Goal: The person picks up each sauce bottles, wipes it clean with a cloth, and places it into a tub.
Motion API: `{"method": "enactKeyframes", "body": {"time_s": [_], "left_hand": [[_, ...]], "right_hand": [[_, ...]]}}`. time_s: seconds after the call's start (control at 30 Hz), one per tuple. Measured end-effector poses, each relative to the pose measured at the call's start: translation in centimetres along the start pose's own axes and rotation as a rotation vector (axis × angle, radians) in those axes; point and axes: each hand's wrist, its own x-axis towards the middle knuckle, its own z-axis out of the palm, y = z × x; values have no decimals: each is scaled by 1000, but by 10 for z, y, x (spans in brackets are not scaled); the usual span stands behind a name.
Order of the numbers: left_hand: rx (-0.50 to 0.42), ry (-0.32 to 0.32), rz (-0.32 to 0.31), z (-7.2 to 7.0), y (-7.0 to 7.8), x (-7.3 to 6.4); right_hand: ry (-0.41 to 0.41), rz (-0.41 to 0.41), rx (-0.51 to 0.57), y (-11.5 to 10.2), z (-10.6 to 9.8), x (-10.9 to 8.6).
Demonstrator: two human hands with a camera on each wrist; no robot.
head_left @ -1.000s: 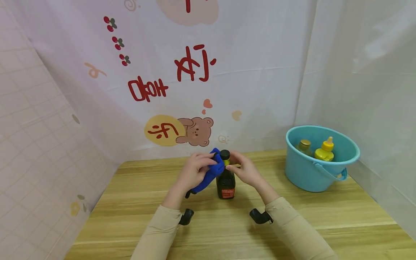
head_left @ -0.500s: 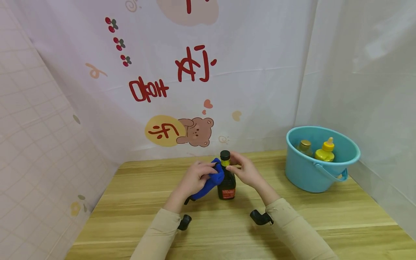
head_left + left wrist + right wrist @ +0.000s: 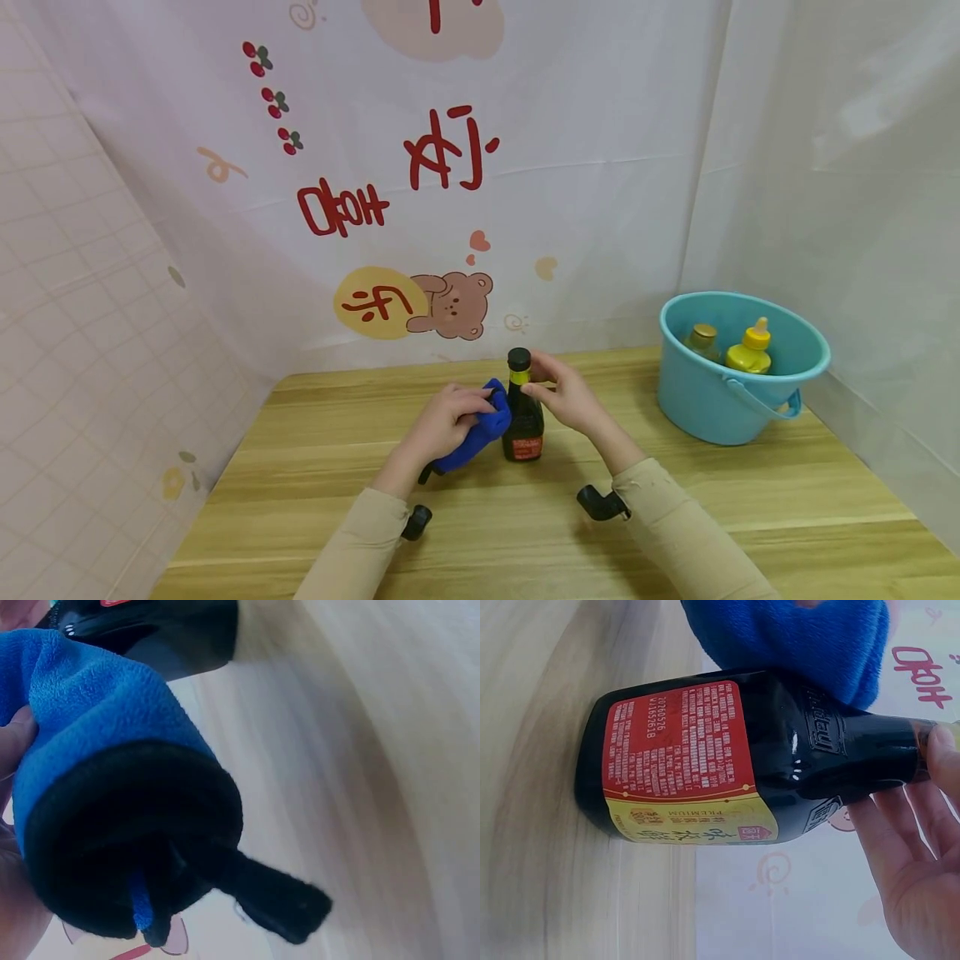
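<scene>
A dark sauce bottle with a black cap and a red and yellow label stands upright on the wooden table. My right hand holds its neck between thumb and fingers. A folded blue cloth with black edging is gripped by my left hand, just left of the bottle. In the left wrist view the cloth bulges forward with a dark strap end hanging loose. The right wrist view has the cloth beside the bottle's shoulder; whether they touch I cannot tell.
A light blue bucket stands at the table's right side. Inside it are a gold-capped bottle and a yellow squeeze bottle. A printed white curtain hangs behind the table.
My left hand has moved the blue cloth downward and slightly left, from beside the bottle's cap and neck to beside its body. The right hand keeps its hold on the neck.
</scene>
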Motion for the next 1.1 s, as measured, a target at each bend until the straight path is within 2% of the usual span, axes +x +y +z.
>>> {"method": "enactKeyframes", "body": {"time_s": [0.3, 0.47, 0.63, 0.83, 1.1], "left_hand": [[-24, -23, -5, 5, -6, -11], [13, -79, 13, 13, -12, -19], [36, -117, 0, 20, -14, -24], [77, -170, -13, 23, -12, -22], [204, -262, 14, 27, -6, -15]], "right_hand": [[4, 13, -6, -1, 0, -1], [7, 4, 0, 1, 1, -1], [8, 0, 12, 3, 2, 0], [14, 8, 7, 2, 2, -1], [9, 23, 14, 1, 2, 0]]}}
